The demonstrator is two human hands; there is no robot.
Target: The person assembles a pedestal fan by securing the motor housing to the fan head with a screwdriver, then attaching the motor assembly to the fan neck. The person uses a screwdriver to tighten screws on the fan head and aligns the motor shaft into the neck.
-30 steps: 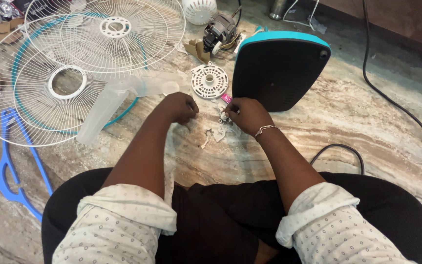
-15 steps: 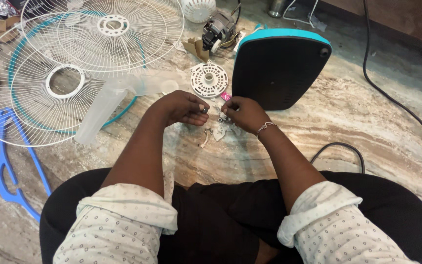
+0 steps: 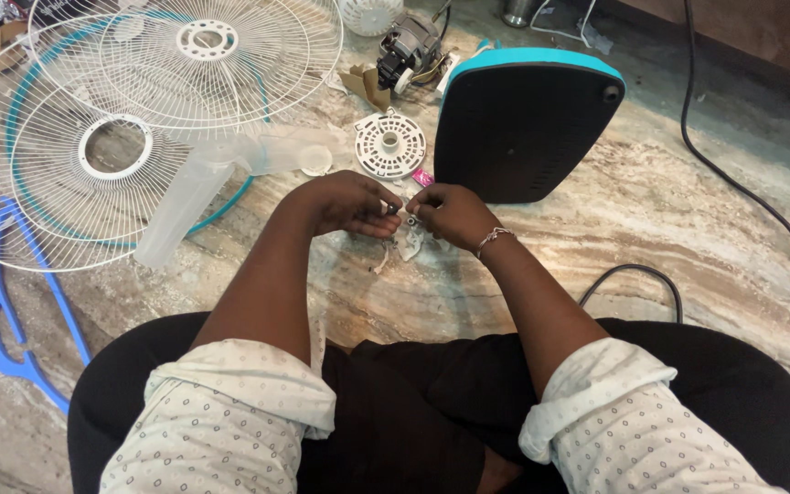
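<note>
A small metal part (image 3: pixel 401 212) sits pinched between left hand (image 3: pixel 347 203) and right hand (image 3: pixel 450 212).

Both hands (image 3: pixel 402 209) pinch a small part (image 3: pixel 409 240) above the marble floor (image 3: pixel 669 229).

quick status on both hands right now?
Left hand: closed, fingertips pinching a small dark part.
Right hand: closed, fingertips at the same small part; whether it grips it cannot be told.

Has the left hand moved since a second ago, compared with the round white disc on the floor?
Yes. The left hand has shifted toward the right hand, so the fingertips now meet just below the round white disc.
</note>
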